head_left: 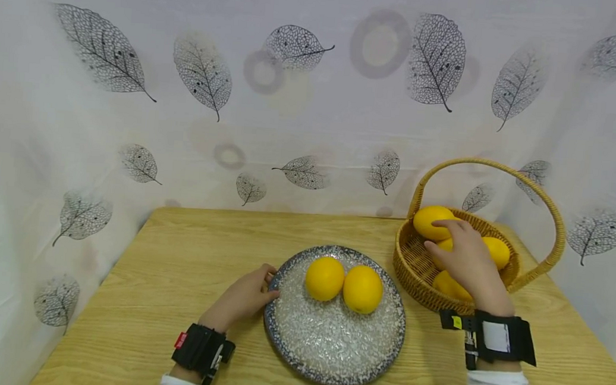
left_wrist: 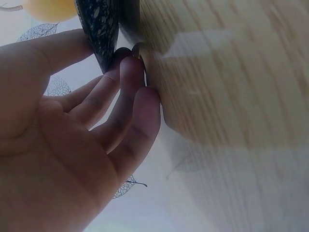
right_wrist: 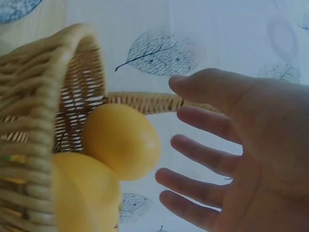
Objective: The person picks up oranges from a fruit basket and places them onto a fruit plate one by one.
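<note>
My left hand [head_left: 243,295] holds the left rim of a round speckled grey plate [head_left: 331,352], thumb on top and fingers curled under the edge in the left wrist view. Two round orange-yellow fruits, a left one [head_left: 325,278] and a right one [head_left: 363,289], sit side by side on the plate. Over the wicker basket [head_left: 414,277] at the right is my right hand [head_left: 470,257], its fingers spread apart and holding nothing. In the right wrist view the fingertips stand just off a yellow fruit [right_wrist: 120,141]. Several yellow fruits lie in the basket, partly hidden by the hand.
The basket's tall arched handle [head_left: 554,227] rises over it and leans to the right. Everything stands on a light wooden table [head_left: 192,244]. Behind the table hangs a white leaf-patterned curtain [head_left: 334,123], which also runs along both sides.
</note>
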`<action>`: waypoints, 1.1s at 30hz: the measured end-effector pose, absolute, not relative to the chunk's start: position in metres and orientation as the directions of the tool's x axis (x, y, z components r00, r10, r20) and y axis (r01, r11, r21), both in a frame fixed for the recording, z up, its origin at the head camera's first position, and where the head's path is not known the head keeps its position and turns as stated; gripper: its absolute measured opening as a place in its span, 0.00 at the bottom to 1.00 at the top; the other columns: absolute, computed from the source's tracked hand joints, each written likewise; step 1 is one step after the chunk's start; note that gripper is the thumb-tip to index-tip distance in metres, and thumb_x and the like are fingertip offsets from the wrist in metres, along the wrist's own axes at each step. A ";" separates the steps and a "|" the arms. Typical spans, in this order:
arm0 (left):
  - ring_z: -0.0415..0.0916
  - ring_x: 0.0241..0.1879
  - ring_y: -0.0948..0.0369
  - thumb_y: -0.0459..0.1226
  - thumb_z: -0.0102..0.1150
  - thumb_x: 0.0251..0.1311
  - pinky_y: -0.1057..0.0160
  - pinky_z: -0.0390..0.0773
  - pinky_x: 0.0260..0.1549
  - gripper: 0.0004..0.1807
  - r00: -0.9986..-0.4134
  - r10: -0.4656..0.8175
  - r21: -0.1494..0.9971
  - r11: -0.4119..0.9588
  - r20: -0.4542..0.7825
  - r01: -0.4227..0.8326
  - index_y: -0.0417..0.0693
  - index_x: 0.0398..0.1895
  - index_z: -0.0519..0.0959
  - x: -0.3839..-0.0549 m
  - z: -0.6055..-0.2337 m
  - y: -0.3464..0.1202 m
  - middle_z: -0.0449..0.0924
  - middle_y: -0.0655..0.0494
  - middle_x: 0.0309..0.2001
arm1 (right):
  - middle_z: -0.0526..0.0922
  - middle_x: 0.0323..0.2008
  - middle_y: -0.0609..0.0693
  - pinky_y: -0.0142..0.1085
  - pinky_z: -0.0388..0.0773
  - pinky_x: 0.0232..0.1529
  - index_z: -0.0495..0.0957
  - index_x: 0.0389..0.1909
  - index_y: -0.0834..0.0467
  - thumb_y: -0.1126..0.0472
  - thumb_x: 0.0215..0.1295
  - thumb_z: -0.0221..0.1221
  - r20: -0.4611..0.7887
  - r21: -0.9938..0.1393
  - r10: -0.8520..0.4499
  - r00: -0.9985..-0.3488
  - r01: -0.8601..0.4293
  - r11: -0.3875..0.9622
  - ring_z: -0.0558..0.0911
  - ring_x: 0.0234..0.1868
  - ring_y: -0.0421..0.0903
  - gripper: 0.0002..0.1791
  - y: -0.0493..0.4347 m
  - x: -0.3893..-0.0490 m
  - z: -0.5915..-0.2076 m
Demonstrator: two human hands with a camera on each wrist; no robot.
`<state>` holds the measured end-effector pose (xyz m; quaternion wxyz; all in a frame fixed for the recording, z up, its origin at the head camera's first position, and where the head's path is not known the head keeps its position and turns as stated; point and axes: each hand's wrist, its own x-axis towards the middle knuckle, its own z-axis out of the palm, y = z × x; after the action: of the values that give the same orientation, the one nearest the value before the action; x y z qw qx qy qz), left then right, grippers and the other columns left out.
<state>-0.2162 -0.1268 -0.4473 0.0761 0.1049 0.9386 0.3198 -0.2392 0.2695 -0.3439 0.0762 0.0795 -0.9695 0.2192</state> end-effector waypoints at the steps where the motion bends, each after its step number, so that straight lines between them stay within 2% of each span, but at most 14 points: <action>1: 0.76 0.37 0.60 0.39 0.61 0.61 0.55 0.79 0.40 0.25 -0.966 0.245 0.617 0.773 -0.077 0.147 0.39 0.60 0.71 -0.216 -0.447 -0.127 0.82 0.45 0.46 | 0.63 0.65 0.77 0.71 0.58 0.61 0.67 0.64 0.70 0.54 0.67 0.57 0.199 -0.405 -0.115 -0.973 -0.189 0.895 0.60 0.63 0.75 0.31 0.271 -0.240 -0.346; 10: 0.74 0.35 0.61 0.40 0.61 0.61 0.58 0.78 0.36 0.24 -0.965 0.249 0.614 0.775 -0.081 0.148 0.40 0.59 0.71 -0.216 -0.450 -0.127 0.82 0.45 0.47 | 0.60 0.63 0.81 0.73 0.60 0.56 0.64 0.65 0.71 0.57 0.64 0.59 0.245 -0.413 -0.031 -0.969 -0.133 0.901 0.60 0.60 0.78 0.33 0.287 -0.245 -0.358; 17: 0.73 0.35 0.61 0.41 0.61 0.61 0.59 0.77 0.35 0.25 -0.966 0.242 0.612 0.779 -0.088 0.139 0.41 0.60 0.71 -0.216 -0.447 -0.127 0.82 0.46 0.48 | 0.58 0.63 0.83 0.75 0.56 0.56 0.62 0.66 0.72 0.54 0.64 0.58 0.199 -0.444 0.071 -0.977 -0.025 0.896 0.57 0.60 0.81 0.36 0.307 -0.245 -0.363; 21: 0.73 0.34 0.61 0.41 0.61 0.61 0.60 0.76 0.34 0.26 -0.966 0.238 0.610 0.782 -0.097 0.131 0.41 0.61 0.71 -0.215 -0.445 -0.126 0.82 0.45 0.49 | 0.53 0.64 0.85 0.76 0.51 0.56 0.60 0.66 0.73 0.51 0.64 0.58 0.148 -0.450 0.104 -0.983 0.027 0.893 0.53 0.59 0.84 0.39 0.317 -0.246 -0.370; 28: 0.75 0.36 0.60 0.39 0.61 0.61 0.57 0.78 0.38 0.25 -0.966 0.241 0.616 0.776 -0.088 0.137 0.40 0.60 0.71 -0.214 -0.445 -0.126 0.82 0.45 0.47 | 0.49 0.64 0.86 0.77 0.50 0.55 0.58 0.66 0.76 0.49 0.62 0.59 0.098 -0.438 0.096 -0.991 0.044 0.898 0.49 0.59 0.85 0.42 0.326 -0.245 -0.380; 33: 0.74 0.35 0.61 0.39 0.61 0.61 0.58 0.78 0.37 0.25 -0.966 0.244 0.614 0.777 -0.086 0.141 0.39 0.60 0.71 -0.214 -0.445 -0.127 0.82 0.45 0.47 | 0.45 0.66 0.86 0.77 0.48 0.56 0.56 0.67 0.76 0.47 0.63 0.58 0.092 -0.466 0.115 -0.989 0.059 0.883 0.46 0.61 0.85 0.45 0.327 -0.245 -0.383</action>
<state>-0.2143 -0.1268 -0.4453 0.0805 0.1025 0.9391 0.3179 -0.2453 0.3267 -0.3826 0.0584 -0.0448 -0.9686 0.2376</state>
